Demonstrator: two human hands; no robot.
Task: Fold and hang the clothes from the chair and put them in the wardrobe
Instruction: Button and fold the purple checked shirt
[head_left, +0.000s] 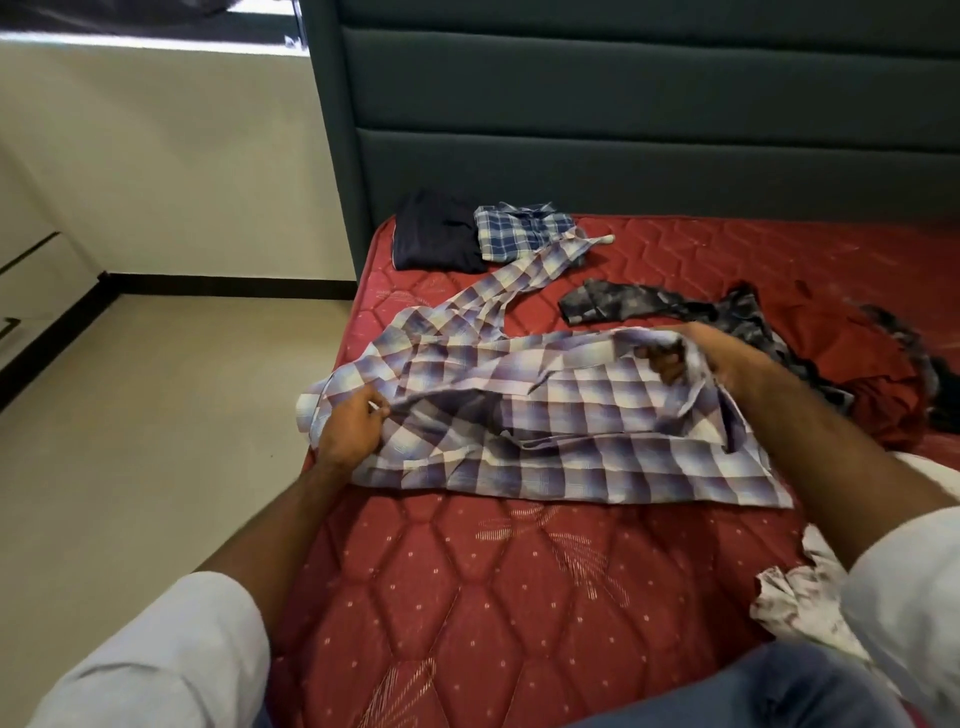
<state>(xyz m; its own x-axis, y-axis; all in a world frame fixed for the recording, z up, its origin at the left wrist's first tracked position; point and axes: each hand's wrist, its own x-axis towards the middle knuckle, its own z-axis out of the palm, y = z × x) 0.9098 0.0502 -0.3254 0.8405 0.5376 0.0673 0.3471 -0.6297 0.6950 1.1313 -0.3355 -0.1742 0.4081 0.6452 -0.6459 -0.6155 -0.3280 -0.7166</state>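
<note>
Bare mattress is lying open at six o'clock below the plaid shirt, while folded clothes are sitting at twelve against the headboard, a dark garment and red cloth are crowding three, and floor is lying open at nine.

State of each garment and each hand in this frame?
Purple checked shirt: unfolded, spread on mattress, gripped at both ends.
Blue checked shirt: folded.
Dark garment: folded.
Grey patterned garment: crumpled.
Red garment: crumpled.
Left hand: pinching cloth.
Right hand: gripping cloth.
</note>
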